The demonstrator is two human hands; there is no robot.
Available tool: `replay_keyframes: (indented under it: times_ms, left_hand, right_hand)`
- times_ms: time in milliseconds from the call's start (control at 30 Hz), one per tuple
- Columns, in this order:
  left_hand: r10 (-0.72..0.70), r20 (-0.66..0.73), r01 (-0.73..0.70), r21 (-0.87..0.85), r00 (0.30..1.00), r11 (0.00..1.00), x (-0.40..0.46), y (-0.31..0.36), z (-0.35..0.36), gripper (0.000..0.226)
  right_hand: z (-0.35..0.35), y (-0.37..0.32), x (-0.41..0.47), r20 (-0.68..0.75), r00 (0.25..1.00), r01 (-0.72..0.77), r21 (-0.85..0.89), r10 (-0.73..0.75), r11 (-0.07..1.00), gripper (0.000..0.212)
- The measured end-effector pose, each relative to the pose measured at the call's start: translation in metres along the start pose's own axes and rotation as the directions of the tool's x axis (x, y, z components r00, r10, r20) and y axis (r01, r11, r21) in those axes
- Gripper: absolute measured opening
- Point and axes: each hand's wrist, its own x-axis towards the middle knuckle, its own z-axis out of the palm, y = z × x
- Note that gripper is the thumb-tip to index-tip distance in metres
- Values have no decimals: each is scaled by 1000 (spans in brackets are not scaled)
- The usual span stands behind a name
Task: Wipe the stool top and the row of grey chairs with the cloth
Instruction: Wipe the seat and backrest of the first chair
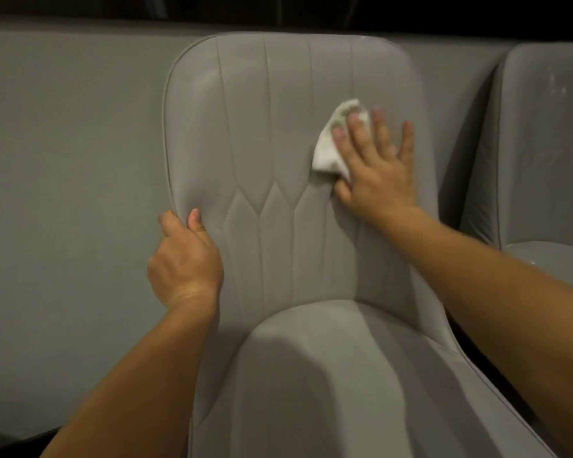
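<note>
Right hand [376,166], fingers straight, presses the white cloth [336,140] at the grey chair [278,160] backrest's three o'clock; left hand [184,256] grips its nine o'clock edge, apparently steadying.

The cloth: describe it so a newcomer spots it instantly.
Find the grey chair filling the middle of the view and look at the right side of its stitched backrest. There the right hand presses a small crumpled cloth flat, the only white thing among all the grey upholstery.
</note>
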Motion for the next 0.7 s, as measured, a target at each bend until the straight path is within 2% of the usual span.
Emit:
replay_keyframes:
  times_ms: [100, 233, 333, 533, 700]
  left_hand:
    - [2, 0, -2, 0, 1000, 1000, 0, 0, 0, 43]
    - [-3, -1, 3, -1, 1000, 1000, -1, 1, 1, 43]
    - [2, -3, -2, 7, 1000, 1000, -1, 1, 0, 41]
    - [-7, -9, 7, 3, 1000, 1000, -2, 1, -1, 41]
    - [-3, -2, 3, 3, 1000, 1000, -3, 4, -4, 41]
  right_hand:
    - [-9, 21, 0, 74, 997, 12, 15, -13, 1000, 86]
    - [-3, -5, -52, 174, 984, 15, 77, -29, 997, 99]
    - [7, -17, -95, 245, 964, 84, 68, -98, 994, 102]
    - [7, 3, -163, 261, 907, 326, 63, -331, 943, 81]
    - [6, -3, -162, 320, 897, 312, 28, -305, 950, 76]
